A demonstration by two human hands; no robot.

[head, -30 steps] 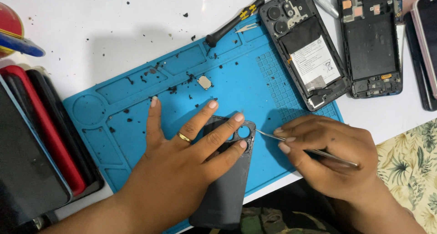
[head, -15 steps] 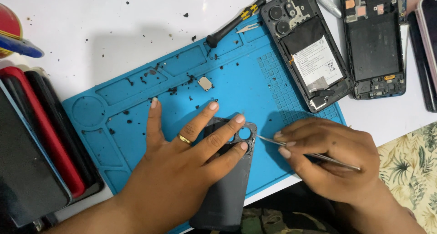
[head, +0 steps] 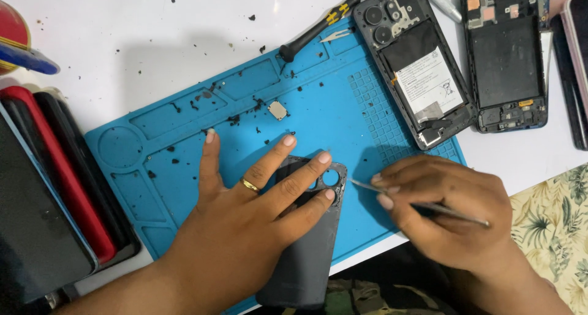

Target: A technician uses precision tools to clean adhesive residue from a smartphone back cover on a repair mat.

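My left hand (head: 245,223), with a gold ring, lies flat with spread fingers on a dark phone back cover (head: 303,260), pressing it onto the blue silicone work mat (head: 331,106). The cover has round camera holes near my fingertips. My right hand (head: 447,211) grips thin metal tweezers (head: 422,204), whose tip points left and sits just beside the cover's upper right corner by the camera holes.
An opened phone (head: 416,64) with its battery showing lies on the mat's far right corner, another stripped phone frame (head: 505,51) beside it. A black-handled screwdriver (head: 318,24), a small square part (head: 277,110) and dark debris lie further back. Stacked phones (head: 55,198) rest at left.
The tweezers' tip has edged slightly right, away from the cover's camera corner. My left hand stays pressed on the cover.
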